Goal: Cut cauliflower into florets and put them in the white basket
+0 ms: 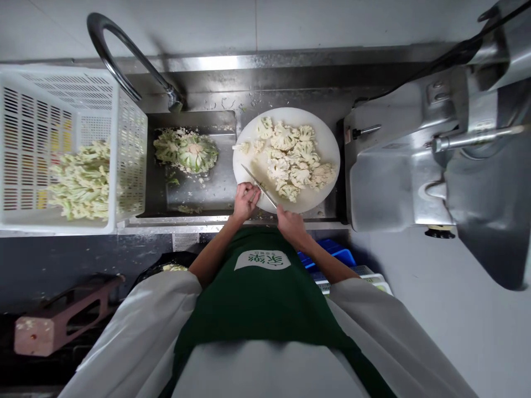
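Note:
A round white cutting board [307, 204] bears a pile of cauliflower florets [299, 157], with a few small pieces at its left side. My right hand [290, 224] is wrapped round the handle of a knife [260, 186], whose blade points up and left over the board. At the board's lower left edge, my left hand [245, 202] has its fingers curled close to the blade. A small pale piece seems to lie under those fingertips, mostly hidden.
Left of the board, a sink [199, 193] holds cauliflower heads [194, 155] and scraps beneath a curved faucet [124, 41]. A white basket [133, 160] with cut cauliflower [85, 185] stands at far left. A metal machine [381, 188] stands right of the board.

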Motion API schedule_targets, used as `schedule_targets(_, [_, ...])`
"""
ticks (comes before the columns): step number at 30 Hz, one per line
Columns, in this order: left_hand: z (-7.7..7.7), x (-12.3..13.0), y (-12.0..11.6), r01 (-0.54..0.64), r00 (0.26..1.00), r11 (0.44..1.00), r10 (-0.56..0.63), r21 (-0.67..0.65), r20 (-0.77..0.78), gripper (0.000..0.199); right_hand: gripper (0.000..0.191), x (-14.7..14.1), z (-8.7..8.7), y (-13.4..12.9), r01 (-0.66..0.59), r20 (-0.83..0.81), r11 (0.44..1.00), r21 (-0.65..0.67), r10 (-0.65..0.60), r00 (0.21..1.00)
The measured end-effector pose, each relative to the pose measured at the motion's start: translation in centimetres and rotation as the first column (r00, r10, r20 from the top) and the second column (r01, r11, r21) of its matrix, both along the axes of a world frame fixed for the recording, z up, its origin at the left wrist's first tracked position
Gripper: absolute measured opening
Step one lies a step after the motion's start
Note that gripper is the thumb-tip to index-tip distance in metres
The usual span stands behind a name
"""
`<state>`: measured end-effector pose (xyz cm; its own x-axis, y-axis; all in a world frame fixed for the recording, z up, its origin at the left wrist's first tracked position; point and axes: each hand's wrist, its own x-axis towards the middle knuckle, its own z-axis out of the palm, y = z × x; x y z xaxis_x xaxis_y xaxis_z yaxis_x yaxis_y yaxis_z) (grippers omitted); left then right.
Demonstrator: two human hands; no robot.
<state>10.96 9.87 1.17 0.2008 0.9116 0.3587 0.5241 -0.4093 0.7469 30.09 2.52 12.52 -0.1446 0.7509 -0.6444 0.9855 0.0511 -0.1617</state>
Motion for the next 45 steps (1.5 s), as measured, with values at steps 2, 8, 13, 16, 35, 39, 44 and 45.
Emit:
schedule_targets(2, [0.0,-0.9,-0.4,-0.019,1.0,1.0,0.019,-0.021,0.018,0.014,0.047,-0.4,-0.7,1.6,0.013,0.001,1.0,0.019,-0.013,1.0])
schedule_targets(8, [0.6,-2.2,-1.6,-0.05,0.998,0.997,0.052,-0.061,0.024,0.023,0.037,1.6,-1.1,3.4,0.095,-0.062,0.994,0.049,-0.092,0.994])
schedule_targets(13, [0.0,-0.9,-0.9,-0.114,0.993,0.993,0.115,-0.043,0.027,0.025,0.04,2.4,-0.3,1.9,0.123,-0.006,0.991,0.057,-0.123,0.992])
schedule_targets(16, [-0.4,-0.8,-0.6,-0.118,0.993,0.991,0.118,-0.058,-0.002,0.028,0.045,1.9,0.2,0.8,0.103,-0.025,0.992,0.067,-0.102,0.994])
schedule_targets(35, [0.5,-1.3,0.3,-0.053,0.998,0.994,0.056,-0.1,0.02,0.024,0.041,1.7,-0.3,1.6,-0.097,0.028,0.995,0.001,0.097,0.995])
schedule_targets(39, [0.5,-1.8,-0.7,-0.056,0.998,0.995,0.057,-0.076,0.003,0.022,0.042,1.5,-0.9,2.5,-0.1,0.021,0.995,0.004,0.1,0.995])
schedule_targets(44, [-0.3,-1.9,-1.6,-0.236,0.97,0.964,0.24,-0.125,0.023,0.027,0.039,2.4,-1.1,2.4,-0.075,0.002,0.995,0.059,0.075,0.997])
schedule_targets(45, [-0.4,-1.8,-1.5,-0.229,0.971,0.964,0.236,-0.138,0.037,0.027,0.04,2.6,-1.1,2.2,-0.068,0.004,0.995,0.066,0.068,0.998])
